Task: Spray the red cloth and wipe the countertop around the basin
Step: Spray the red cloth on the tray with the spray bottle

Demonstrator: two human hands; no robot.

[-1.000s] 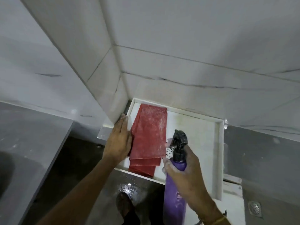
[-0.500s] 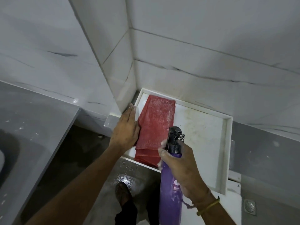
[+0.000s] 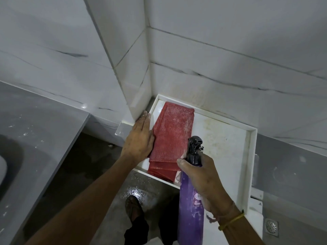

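Here, in the head view, the folded red cloth is lying in a white rimmed tray — its near end overhanging. The left hand is pressing flat and open on the cloth's left edge; the right hand is gripping a purple spray bottle just beside it. The grey counter is sitting at left.

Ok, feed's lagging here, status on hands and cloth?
Left hand flat on red cloth. Right hand gripping purple spray bottle, nozzle toward cloth. Nothing in the way.
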